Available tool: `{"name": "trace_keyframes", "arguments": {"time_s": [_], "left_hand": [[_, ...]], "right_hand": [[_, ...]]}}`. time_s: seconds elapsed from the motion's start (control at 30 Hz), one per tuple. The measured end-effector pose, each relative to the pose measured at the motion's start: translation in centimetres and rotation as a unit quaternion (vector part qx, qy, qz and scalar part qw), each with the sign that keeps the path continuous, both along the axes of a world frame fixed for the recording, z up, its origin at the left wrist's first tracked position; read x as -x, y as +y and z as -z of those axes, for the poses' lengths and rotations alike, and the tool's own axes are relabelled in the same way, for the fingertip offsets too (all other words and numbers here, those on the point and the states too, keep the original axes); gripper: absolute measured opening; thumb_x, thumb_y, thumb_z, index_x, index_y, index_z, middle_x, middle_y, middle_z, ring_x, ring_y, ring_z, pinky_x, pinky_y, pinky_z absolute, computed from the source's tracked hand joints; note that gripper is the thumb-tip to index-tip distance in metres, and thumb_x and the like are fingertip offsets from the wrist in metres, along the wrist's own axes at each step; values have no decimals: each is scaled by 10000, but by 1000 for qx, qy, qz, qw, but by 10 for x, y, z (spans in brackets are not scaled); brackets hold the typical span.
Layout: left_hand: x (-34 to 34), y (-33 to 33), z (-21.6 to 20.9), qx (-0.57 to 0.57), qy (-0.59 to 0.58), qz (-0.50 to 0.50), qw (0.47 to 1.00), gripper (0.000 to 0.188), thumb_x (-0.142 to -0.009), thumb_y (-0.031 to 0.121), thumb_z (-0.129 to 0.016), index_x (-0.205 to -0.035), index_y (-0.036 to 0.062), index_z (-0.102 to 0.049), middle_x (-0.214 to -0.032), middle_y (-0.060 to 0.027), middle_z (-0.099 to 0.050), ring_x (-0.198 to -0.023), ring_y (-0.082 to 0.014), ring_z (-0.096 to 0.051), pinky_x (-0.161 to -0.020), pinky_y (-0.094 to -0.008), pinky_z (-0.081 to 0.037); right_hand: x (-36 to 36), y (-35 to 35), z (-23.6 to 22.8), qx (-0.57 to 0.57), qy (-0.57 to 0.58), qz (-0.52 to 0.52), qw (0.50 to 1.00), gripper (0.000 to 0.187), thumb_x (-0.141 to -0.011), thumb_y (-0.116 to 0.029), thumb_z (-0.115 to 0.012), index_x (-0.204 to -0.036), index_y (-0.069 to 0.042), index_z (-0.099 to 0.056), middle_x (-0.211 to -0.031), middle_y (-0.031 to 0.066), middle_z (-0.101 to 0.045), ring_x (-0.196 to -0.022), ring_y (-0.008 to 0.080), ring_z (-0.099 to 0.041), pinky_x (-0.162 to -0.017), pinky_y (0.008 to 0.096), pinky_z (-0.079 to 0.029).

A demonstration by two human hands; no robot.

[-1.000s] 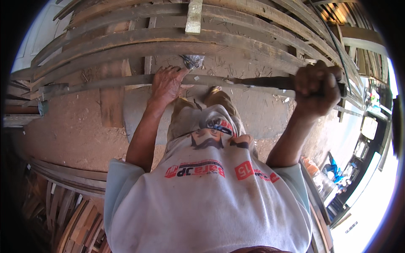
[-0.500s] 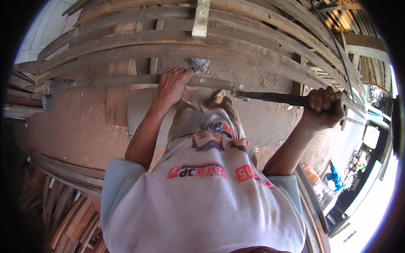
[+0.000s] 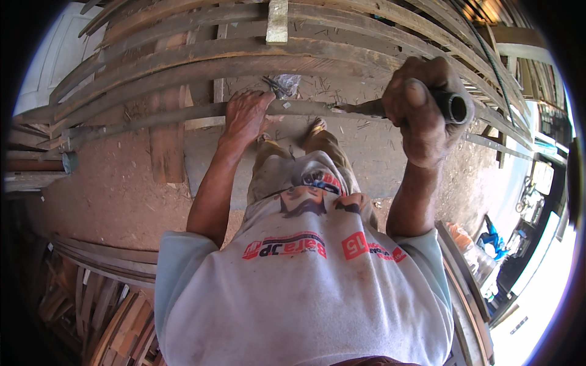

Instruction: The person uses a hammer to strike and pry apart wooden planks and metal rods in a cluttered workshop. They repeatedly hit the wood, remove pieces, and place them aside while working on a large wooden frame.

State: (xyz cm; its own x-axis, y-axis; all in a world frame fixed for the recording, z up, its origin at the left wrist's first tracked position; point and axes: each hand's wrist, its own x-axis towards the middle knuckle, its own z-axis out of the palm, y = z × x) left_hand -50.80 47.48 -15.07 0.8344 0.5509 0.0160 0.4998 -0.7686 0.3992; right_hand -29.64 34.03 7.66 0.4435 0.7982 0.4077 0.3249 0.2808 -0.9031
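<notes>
Timber planks (image 3: 244, 50): laid in spaced rows. Long strip (image 3: 177, 114): set just beside the planks' near edge. Dark tool (image 3: 366, 108), tube-handled: thin end seen at the strip. Left grip (image 3: 247, 116): curled over the strip. Right grip (image 3: 421, 110): wrapped tightly around the handle. Crumpled plastic (image 3: 287, 84): seen beyond the left grip.

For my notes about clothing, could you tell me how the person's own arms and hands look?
The left hand and right hand are bare: no gloves, watch or ring can be seen. The forearms are uncovered too. Short, loose, pale blue sleeves end near the elbows, joining a greyish-white shirt.
</notes>
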Motion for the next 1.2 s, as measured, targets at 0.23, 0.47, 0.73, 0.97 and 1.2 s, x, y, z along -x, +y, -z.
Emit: {"name": "trace_keyframes", "arguments": {"time_s": [0.23,0.47,0.73,0.97,1.2], "left_hand": [[3,0,4,1,-14,1,1000,563,-689,472,-878,-1067,93,-701,-973,-105,-738,-946,-306,-699,-823,-431,-533],[3,2,21,-45,-18,14,999,546,-711,466,-856,-1086,107,-686,-981,-96,-728,-961,-308,-691,-820,-444,-531],[4,3,15,-1,-26,14,1000,545,-713,448,-861,-1108,113,-691,-1019,-102,-728,-1008,-315,-690,-852,-459,-521],[3,3,9,-4,-4,22,1000,590,-721,450,-873,-1169,112,-691,-1064,-132,-730,-1038,-331,-688,-911,-467,-516],[-36,-26,-45,100,-160,28,982,628,-880,423,-778,-1390,101,-600,-1187,-196,-695,-1140,-362,-659,-999,-482,-502]], "right_hand": [[-43,-26,-3,-105,149,-23,983,209,-976,-246,-611,-887,-57,-600,-671,51,-566,-509,130,-516,-472,280,-420],[-43,-28,-7,-112,156,-67,979,295,-1004,-318,-584,-898,-44,-559,-665,67,-476,-482,157,-414,-429,306,-370],[-79,-46,-9,-138,250,5,958,259,-986,-234,-431,-809,-75,-534,-615,44,-407,-450,160,-335,-433,335,-325],[-130,-95,9,-170,275,23,946,245,-966,-265,-523,-839,-67,-592,-646,7,-441,-487,124,-352,-482,296,-339],[-144,-126,31,-231,296,30,926,240,-936,-285,-578,-792,-94,-552,-647,-16,-420,-495,100,-379,-479,271,-348]]}}
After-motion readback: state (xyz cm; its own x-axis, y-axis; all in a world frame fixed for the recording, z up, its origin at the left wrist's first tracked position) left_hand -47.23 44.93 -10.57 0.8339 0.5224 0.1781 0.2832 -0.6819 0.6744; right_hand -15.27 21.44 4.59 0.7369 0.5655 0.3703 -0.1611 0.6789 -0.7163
